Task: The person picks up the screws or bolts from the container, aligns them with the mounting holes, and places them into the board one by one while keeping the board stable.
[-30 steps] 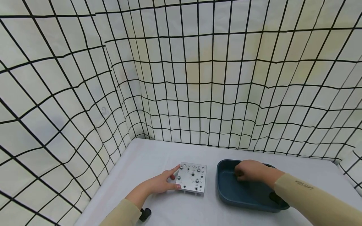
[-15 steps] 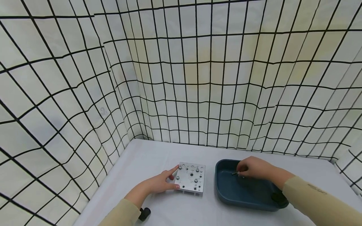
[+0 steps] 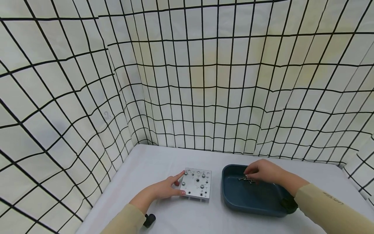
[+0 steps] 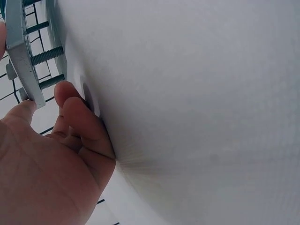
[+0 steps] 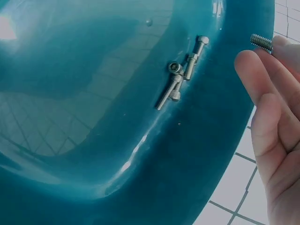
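Note:
My left hand (image 3: pixel 168 189) holds the left side of a silver metal plate (image 3: pixel 193 188), index finger at the far corner and thumb at the near one. Bolt heads and holes dot the plate's top. In the left wrist view, threaded bolt shanks (image 4: pixel 47 55) stick out beneath it, and the lower fingers curl close to the white cloth. Over the far part of a dark blue tray (image 3: pixel 226 191), my right hand (image 3: pixel 264 170) pinches a bolt (image 5: pixel 261 42), its threaded end showing and its head hidden by the fingers. Several loose socket-head bolts (image 5: pixel 174 89) lie in the tray below.
A black cylindrical object (image 3: pixel 149 221) lies beside the left sleeve. Another dark object (image 3: pixel 287 204) sits in the tray's near right corner, partly behind the right forearm. A black-lined white netted wall (image 3: pixel 204 107) encloses the white-covered table (image 3: pixel 163 159) at back and left.
My right hand has risen slightly from the tray floor with a bolt between its fingers, uncovering the loose bolts. The left hand has stayed at the plate.

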{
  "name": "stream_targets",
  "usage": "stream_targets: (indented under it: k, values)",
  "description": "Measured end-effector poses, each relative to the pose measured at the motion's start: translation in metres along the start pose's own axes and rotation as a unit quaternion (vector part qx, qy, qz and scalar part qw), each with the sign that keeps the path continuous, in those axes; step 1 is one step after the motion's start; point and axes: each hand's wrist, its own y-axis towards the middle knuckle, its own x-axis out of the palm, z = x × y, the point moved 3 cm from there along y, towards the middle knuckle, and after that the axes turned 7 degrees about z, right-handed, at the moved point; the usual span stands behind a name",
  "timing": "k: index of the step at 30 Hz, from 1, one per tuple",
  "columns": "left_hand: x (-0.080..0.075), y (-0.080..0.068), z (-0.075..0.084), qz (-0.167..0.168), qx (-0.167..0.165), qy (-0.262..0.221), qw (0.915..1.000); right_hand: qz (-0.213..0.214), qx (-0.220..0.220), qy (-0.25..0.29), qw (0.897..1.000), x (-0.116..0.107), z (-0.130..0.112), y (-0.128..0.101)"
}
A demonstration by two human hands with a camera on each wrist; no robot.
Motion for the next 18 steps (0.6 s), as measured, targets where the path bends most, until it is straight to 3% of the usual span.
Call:
stream_targets:
  k: [18]
  values:
    - [-0.001,-0.001,0.001,-0.001,0.003,-0.001,1.0,0.006,-0.007,0.033,0.999,0.001,-0.021,0.012]
